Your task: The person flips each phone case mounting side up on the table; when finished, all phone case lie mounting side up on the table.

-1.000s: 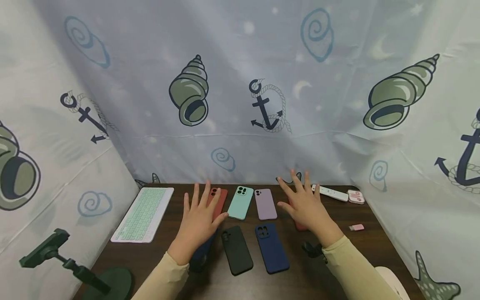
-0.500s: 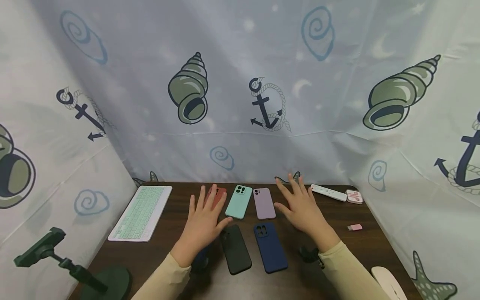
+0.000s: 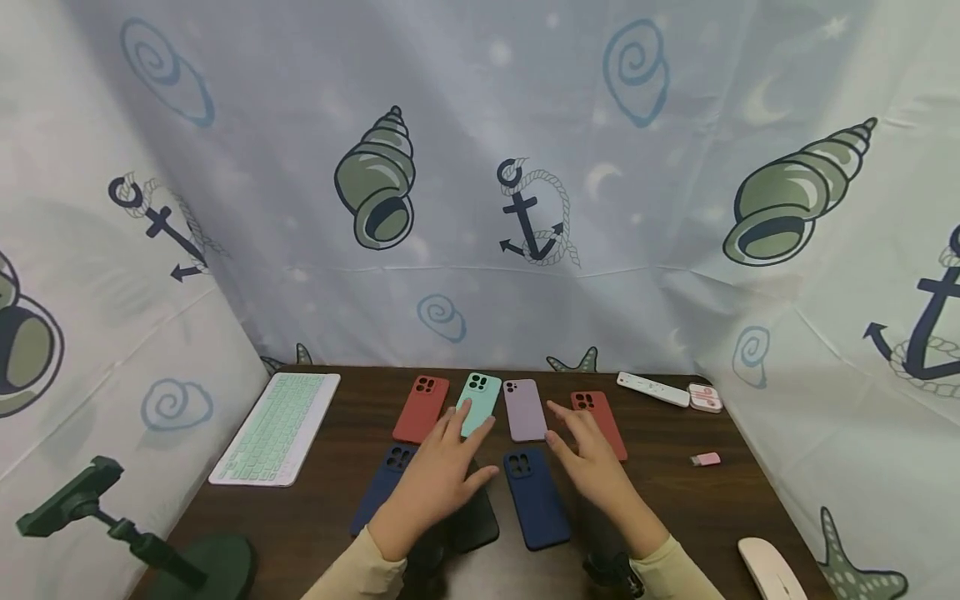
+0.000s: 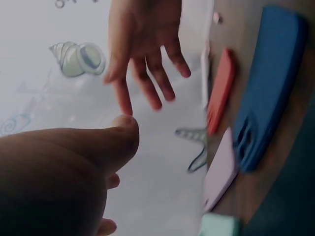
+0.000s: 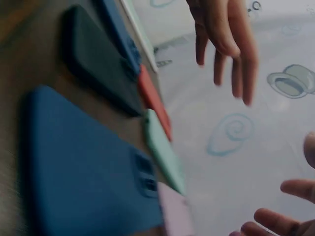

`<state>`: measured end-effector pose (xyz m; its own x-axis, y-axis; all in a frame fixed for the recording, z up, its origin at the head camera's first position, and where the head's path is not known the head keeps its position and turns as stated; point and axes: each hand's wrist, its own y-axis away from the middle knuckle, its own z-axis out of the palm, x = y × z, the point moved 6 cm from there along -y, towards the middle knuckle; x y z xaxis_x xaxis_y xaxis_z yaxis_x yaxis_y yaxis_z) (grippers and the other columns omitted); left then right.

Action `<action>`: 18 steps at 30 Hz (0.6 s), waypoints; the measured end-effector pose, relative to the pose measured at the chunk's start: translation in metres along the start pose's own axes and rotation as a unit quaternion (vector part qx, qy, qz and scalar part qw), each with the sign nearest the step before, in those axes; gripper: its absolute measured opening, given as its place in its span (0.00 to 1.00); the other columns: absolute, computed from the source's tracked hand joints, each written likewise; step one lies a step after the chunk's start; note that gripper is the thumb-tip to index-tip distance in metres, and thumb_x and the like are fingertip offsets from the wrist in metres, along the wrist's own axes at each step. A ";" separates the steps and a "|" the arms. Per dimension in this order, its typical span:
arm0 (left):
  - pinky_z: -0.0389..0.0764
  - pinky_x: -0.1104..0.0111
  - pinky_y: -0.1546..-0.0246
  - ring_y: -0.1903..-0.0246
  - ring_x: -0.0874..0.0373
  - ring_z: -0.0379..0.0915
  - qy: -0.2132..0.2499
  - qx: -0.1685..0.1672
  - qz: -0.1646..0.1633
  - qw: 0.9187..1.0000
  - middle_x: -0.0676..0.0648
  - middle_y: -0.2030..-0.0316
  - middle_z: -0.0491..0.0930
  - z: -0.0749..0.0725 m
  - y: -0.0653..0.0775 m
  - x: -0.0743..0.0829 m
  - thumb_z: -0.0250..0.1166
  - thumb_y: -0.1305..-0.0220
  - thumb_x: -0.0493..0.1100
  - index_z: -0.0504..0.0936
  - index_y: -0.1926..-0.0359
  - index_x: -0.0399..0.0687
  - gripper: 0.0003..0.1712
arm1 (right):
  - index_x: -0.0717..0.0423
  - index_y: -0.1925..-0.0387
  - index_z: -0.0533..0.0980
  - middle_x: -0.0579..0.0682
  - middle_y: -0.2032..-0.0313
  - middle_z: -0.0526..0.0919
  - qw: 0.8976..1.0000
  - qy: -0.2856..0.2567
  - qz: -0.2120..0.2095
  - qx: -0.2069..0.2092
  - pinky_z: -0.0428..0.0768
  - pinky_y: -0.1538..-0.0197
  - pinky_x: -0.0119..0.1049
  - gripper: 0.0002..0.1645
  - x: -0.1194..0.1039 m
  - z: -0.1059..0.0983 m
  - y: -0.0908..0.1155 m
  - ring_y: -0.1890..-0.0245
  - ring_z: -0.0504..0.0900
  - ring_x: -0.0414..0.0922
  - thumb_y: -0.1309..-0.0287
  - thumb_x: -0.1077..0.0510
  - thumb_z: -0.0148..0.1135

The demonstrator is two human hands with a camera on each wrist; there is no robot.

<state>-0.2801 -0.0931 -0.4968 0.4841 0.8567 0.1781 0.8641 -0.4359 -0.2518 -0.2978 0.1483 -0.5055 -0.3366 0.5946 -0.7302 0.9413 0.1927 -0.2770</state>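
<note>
Head view: a dark wooden table (image 3: 322, 508) spans the lower frame below a shell-printed curtain (image 3: 457, 183). A keyboard (image 3: 277, 429) lies left, a green stand (image 3: 202, 567) lower left, a mouse (image 3: 771, 568) lower right. Phone cases (image 3: 537, 500) lie lower centre; the left hand (image 3: 442, 471), fingers loose, partly hides a black case (image 3: 477, 521). The right hand (image 3: 596, 471) is likewise released.

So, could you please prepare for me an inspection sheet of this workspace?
Surface: dark wooden table.
Job's things: seven phone cases lying in two rows, four behind, three in front.
Clutter: keyboard, green stand, white remote, small white box, pink USB stick, mouse.
Hands: left hand and right hand hover above the table, fingers loosely extended, gripping nothing.
Cables: nothing seen.
Surroundings: cloth printed with shells and anchors.
</note>
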 end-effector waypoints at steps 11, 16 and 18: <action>0.81 0.51 0.47 0.28 0.40 0.62 0.051 -0.147 0.020 0.988 0.40 0.22 0.55 0.054 -0.004 0.051 0.62 0.34 0.67 0.60 0.23 0.70 0.42 | 0.42 0.34 0.73 0.56 0.51 0.79 0.973 -0.151 0.172 -0.037 0.78 0.73 0.41 0.30 0.064 0.036 0.024 0.65 0.82 0.50 0.29 0.34 0.53; 0.79 0.50 0.42 0.28 0.41 0.61 0.051 -0.186 0.020 0.981 0.41 0.23 0.58 0.069 -0.003 0.068 0.65 0.36 0.68 0.68 0.26 0.66 0.40 | 0.48 0.37 0.74 0.57 0.54 0.81 0.957 -0.198 0.208 -0.045 0.75 0.80 0.40 0.32 0.084 0.042 0.028 0.74 0.81 0.49 0.31 0.34 0.55; 0.78 0.51 0.40 0.27 0.43 0.60 0.055 -0.198 0.022 0.978 0.43 0.23 0.58 0.074 0.000 0.072 0.65 0.37 0.68 0.69 0.27 0.67 0.39 | 0.49 0.39 0.76 0.56 0.55 0.83 0.955 -0.202 0.213 -0.052 0.73 0.81 0.38 0.30 0.088 0.043 0.028 0.77 0.80 0.48 0.30 0.35 0.56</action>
<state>-0.2556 -0.0111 -0.5545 0.5159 0.8090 0.2817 0.8170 -0.5636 0.1223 -0.3023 0.1723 -0.6040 0.1143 0.2913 -0.9498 0.9852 0.0894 0.1460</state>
